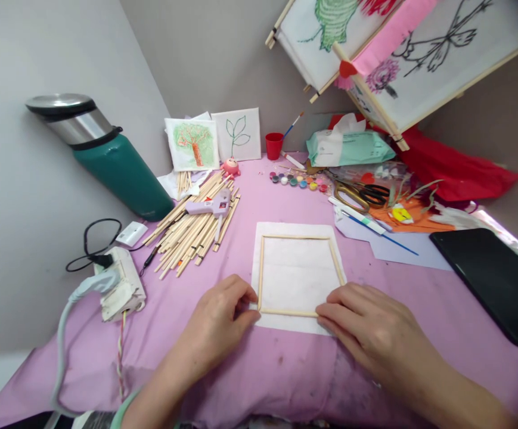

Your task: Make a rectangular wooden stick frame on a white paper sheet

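A white sheet of paper (298, 235) lies on the pink tablecloth with a rectangular frame of thin wooden sticks (294, 311) laid on it. My left hand (220, 319) rests at the frame's near left corner, fingers curled and pressed on the paper's edge. At the near right corner my right hand (366, 328) presses its fingertips on the bottom stick and the paper.
A pile of wooden sticks (191, 229) with a glue gun (211, 207) lies to the left, by a power strip (122, 286) and a green flask (115, 164). Paint pots (298, 180), scissors (361, 193), tissues (350, 148), a red cup (273, 145) and a black tablet (495, 280) sit at the back and right.
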`<control>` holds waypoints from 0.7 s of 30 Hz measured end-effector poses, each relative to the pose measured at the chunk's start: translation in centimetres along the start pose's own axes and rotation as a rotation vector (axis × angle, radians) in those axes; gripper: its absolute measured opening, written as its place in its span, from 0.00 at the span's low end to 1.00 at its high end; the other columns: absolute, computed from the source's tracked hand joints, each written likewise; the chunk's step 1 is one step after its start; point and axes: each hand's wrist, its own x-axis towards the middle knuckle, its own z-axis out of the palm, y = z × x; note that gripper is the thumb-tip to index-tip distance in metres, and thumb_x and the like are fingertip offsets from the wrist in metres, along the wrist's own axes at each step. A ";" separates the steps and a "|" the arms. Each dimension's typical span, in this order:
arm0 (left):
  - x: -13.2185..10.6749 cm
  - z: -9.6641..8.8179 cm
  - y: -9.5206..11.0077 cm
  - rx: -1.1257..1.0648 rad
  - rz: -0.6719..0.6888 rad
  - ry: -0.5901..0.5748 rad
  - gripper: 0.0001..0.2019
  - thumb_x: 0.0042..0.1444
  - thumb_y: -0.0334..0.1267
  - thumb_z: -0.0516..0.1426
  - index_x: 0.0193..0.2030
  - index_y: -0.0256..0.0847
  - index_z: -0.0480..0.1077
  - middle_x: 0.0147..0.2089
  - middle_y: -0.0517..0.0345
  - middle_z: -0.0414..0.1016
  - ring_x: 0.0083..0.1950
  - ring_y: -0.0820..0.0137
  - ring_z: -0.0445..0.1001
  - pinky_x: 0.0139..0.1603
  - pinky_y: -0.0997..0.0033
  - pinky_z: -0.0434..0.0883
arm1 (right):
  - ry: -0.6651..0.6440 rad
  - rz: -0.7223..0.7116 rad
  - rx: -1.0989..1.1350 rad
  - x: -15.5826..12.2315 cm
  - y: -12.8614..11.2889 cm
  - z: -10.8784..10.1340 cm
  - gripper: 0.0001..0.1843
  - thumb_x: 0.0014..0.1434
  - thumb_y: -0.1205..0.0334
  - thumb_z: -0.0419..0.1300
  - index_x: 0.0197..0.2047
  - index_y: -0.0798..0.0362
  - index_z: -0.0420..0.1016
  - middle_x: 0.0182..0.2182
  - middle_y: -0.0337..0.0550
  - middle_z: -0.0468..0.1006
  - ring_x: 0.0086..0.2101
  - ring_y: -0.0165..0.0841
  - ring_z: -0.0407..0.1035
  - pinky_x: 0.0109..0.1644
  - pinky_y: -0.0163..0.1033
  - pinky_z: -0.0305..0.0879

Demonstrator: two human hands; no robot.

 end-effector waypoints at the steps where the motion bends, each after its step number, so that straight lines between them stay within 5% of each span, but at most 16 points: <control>1: 0.0 0.0 0.0 0.002 -0.001 0.001 0.06 0.50 0.28 0.56 0.34 0.41 0.67 0.34 0.62 0.69 0.32 0.73 0.67 0.34 0.71 0.64 | 0.001 0.005 -0.005 0.0 0.0 0.0 0.10 0.61 0.69 0.54 0.34 0.52 0.76 0.29 0.43 0.73 0.31 0.34 0.64 0.34 0.40 0.56; 21: 0.0 -0.2 0.1 0.018 0.028 -0.025 0.04 0.51 0.28 0.56 0.33 0.41 0.67 0.34 0.61 0.68 0.33 0.73 0.67 0.34 0.71 0.63 | -0.026 0.089 -0.047 0.2 -0.5 0.5 0.12 0.63 0.66 0.51 0.31 0.53 0.73 0.28 0.43 0.71 0.29 0.34 0.65 0.32 0.40 0.56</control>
